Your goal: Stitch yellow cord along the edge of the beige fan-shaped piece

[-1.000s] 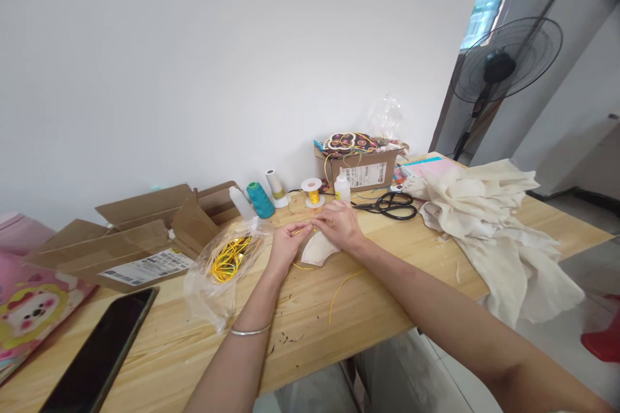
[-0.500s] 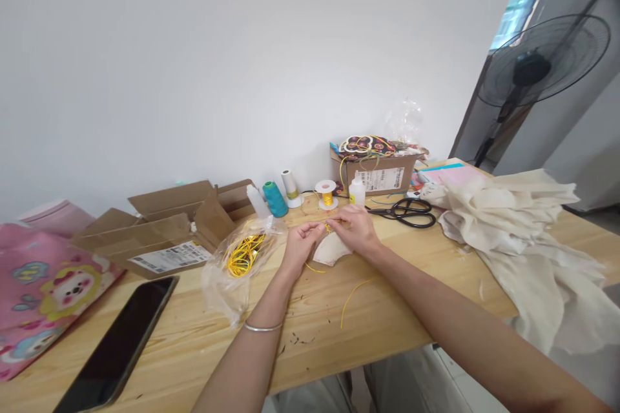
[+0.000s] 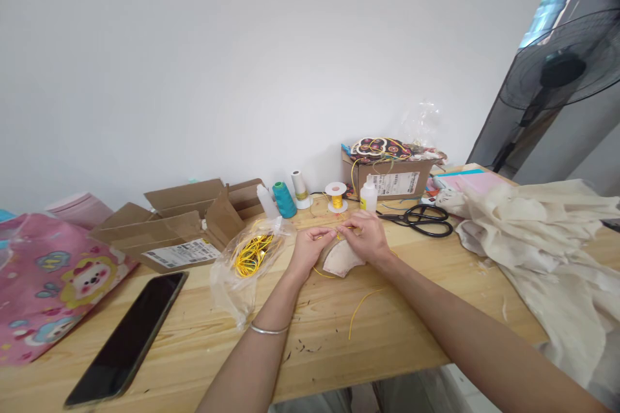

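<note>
Cream piece (image 3: 343, 259), fan-shaped, sits just right of the frame's centre line, below mid-height, under the fingertips. Yellow cord (image 3: 338, 238) shows at its upper edge; a thin length curves out past its lower left.

Risks, as I judge them: the cord is thin, so a loosened pinch could let it slip or twist. An uneven pull could pucker or skew the piece, which looks light. The loose yellow strand (image 3: 357, 308) on the table (image 3: 387, 329), lower centre, could snag on the right forearm. White bottle (image 3: 369, 196) stands just behind the right hand; a backward knock could tip it.

Fingers: left hand (image 3: 311, 249) has thumb and index drawn together at the tips, pinching cord. Right hand (image 3: 367, 236) likewise narrow, thumb and index closed on cord, the other fingers curled, knuckles up. Fingertips of both hands nearly meet. Whether either also grips the piece's edge: cannot tell.
</note>
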`<state>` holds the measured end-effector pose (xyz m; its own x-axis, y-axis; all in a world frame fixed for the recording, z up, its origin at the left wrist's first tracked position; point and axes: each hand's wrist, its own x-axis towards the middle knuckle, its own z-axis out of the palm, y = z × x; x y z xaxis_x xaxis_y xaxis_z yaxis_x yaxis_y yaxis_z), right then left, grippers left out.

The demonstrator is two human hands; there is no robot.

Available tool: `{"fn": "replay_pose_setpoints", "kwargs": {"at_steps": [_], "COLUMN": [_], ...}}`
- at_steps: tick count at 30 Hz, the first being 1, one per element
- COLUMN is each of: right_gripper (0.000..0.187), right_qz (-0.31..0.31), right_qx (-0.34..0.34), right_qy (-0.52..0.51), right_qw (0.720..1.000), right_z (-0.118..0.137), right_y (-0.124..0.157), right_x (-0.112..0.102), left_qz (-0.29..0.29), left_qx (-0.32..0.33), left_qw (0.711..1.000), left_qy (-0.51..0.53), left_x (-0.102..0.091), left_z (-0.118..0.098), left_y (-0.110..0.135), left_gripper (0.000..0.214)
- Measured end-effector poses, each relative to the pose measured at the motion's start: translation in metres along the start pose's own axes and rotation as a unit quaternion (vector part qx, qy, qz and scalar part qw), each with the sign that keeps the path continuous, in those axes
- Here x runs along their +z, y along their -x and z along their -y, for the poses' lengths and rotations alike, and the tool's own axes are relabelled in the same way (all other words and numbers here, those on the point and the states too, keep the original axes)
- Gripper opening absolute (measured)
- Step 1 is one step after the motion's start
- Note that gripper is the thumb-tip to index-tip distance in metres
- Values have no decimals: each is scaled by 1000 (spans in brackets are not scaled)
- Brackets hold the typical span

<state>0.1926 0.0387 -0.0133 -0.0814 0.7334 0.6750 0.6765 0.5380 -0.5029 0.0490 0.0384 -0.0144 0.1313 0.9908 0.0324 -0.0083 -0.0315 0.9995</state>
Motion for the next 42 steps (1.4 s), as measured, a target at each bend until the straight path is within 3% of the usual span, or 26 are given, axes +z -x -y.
{"fn": "replay_pose_setpoints", "kwargs": {"at_steps": [7,14,21,28,34,42], "right_gripper": [15,18,18,17,16,16], "right_qz": [-10,-5,-20,-15,-13,-11], "right_qx": [23,-32,-40,-9,15,47], "right_qy": [-61,-28,-29,-30,-52,-105], "right_qw": [998,999,999,999,998,993], "right_z": [0,2,2,1,-1,-2], "right_y": [1,1,2,2,1,1], "right_x": [3,0,1,1,2,3], "left_qz": [29,31,19,15,28,18], "left_qx": [-48,-75,-78,-76,-47,-53], "left_qw": [997,995,996,997,994,997], "left_qy": [60,50,33,30,92,62], "left_x": [1,-2,0,2,2,0], "left_z": [-7,-9,-11,-12,-5,-5], "left_y": [6,6,6,9,6,4], "left_gripper": [24,30,31,28,24,20]}}
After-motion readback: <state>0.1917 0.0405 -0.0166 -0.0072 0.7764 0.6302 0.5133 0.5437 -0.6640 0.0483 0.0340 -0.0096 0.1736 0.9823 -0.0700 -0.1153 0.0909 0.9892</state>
